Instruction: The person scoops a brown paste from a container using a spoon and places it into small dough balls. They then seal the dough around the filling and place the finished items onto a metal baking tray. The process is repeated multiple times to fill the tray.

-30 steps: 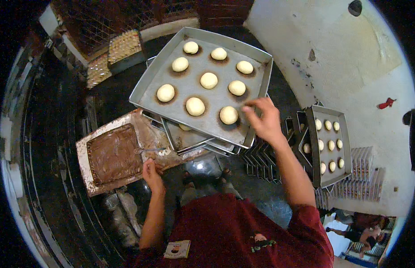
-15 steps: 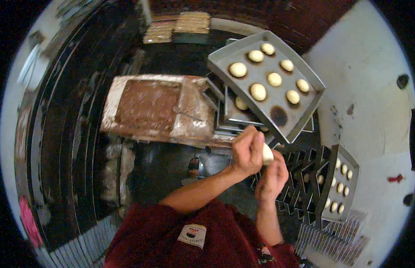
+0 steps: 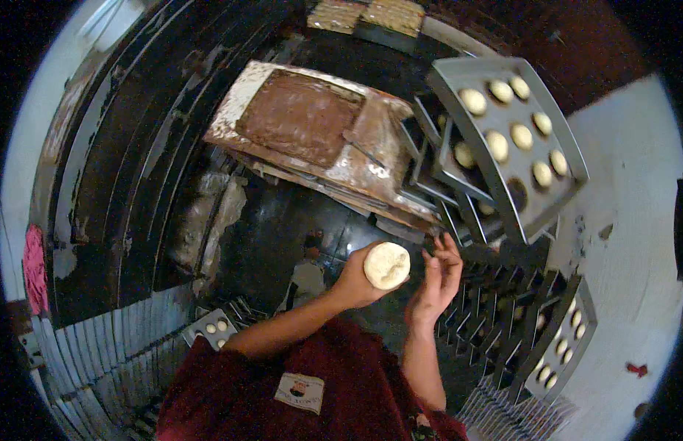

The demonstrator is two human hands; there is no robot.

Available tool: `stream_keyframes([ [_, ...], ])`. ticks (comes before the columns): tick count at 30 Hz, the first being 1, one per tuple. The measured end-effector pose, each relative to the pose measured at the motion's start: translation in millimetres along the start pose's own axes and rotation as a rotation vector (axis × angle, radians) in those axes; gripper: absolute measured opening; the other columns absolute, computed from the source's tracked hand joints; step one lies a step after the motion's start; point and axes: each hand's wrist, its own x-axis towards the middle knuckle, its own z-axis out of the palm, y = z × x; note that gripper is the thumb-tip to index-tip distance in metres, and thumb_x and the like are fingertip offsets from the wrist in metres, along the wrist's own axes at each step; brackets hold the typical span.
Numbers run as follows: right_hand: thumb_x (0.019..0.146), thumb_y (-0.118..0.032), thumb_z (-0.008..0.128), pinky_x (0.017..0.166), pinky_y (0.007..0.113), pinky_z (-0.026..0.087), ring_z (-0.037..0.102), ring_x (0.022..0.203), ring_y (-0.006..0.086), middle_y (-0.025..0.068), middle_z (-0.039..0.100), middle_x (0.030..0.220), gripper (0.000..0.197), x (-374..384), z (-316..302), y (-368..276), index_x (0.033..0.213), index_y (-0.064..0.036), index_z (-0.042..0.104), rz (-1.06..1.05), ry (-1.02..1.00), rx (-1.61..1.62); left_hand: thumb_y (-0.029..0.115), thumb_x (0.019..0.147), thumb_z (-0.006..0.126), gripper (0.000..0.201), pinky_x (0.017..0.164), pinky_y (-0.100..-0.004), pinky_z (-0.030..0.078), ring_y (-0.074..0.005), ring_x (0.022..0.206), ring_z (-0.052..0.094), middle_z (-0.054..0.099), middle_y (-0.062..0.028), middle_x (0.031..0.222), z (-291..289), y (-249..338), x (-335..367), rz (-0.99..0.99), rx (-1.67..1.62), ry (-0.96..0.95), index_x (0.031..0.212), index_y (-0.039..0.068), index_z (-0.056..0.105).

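My left hand [image 3: 355, 283] is closed around a pale, round dough piece [image 3: 386, 266], whose upper face shows an uneven hollow or fold near one edge. To its right, my right hand [image 3: 437, 287] is empty and apart from the dough, with the fingers spread and partly curled. Beyond both hands, a metal baking tray [image 3: 514, 209] sits tilted on top of a stack. Several dough balls [image 3: 521, 136] lie on it in rows, and a dark round spot [image 3: 516, 194] shows bare near its front edge.
A flour-dusted worktable [image 3: 389, 147] with a brown board [image 3: 301, 117] stands ahead. Crisscrossed stacked trays [image 3: 430, 180] occupy its right end. Another tray stack [image 3: 496, 316] rises at my right by the wall. Wire racks [image 3: 496, 411] stand below it, and a small tray [image 3: 202, 327] is at lower left.
My hands have come apart. The dough, earlier mostly covered between them, now shows its round face in my left hand. The whole view has turned, so the table and trays appear shifted right.
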Motion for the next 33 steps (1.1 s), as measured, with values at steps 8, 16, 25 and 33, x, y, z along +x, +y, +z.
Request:
stream_keyframes([
  [8, 0.083, -0.018, 0.078, 0.107, 0.05, 0.042, 0.056, 0.118, 0.0431, 0.0242, 0.061, 0.124, 0.069, 136.5, 97.9, 230.3, 0.14, 0.0042, 0.047, -0.284, -0.411, -0.922, 0.014, 0.07, 0.095, 0.054, 0.089, -0.0348, 0.057, -0.0183, 0.098, 0.072, 0.075, -0.0104, 0.106, -150.8, -29.3, 74.4, 0.016, 0.036, 0.302, 0.114, 0.001, 0.067],
  [16, 0.099, -0.006, 0.061, 0.081, 0.044, 0.053, 0.065, 0.091, 0.0368, 0.0175, 0.067, 0.102, 0.017, 177.9, 163.3, 290.3, 0.115, -0.0014, 0.066, -0.317, -0.392, -0.925, 0.007, 0.07, 0.094, 0.058, 0.095, -0.0355, 0.057, -0.0186, 0.107, 0.069, 0.072, -0.0102, 0.12, -323.2, -62.8, 99.8, -0.113, 0.222, 0.474, 0.119, 0.003, 0.064],
  [25, 0.075, -0.005, 0.071, 0.078, 0.046, 0.058, 0.071, 0.093, 0.0383, 0.0171, 0.069, 0.109, 0.043, 189.8, 370.4, 195.6, 0.117, -0.0058, 0.067, -0.514, -1.106, -1.211, 0.007, 0.071, 0.094, 0.062, 0.092, -0.0359, 0.058, -0.0193, 0.103, 0.069, 0.071, -0.0095, 0.113, -376.6, -37.9, 149.3, -0.045, 0.268, 0.595, 0.121, 0.005, 0.058],
  [33, 0.076, -0.011, 0.07, 0.075, 0.051, 0.059, 0.072, 0.09, 0.0396, 0.0189, 0.07, 0.113, 0.044, 192.7, 432.8, 210.4, 0.119, -0.0051, 0.064, -0.353, -1.445, -1.502, 0.005, 0.07, 0.091, 0.057, 0.093, -0.035, 0.056, -0.0204, 0.105, 0.071, 0.073, -0.0106, 0.115, -361.0, -49.6, 99.8, -0.237, 0.189, 0.747, 0.12, 0.005, 0.064],
])
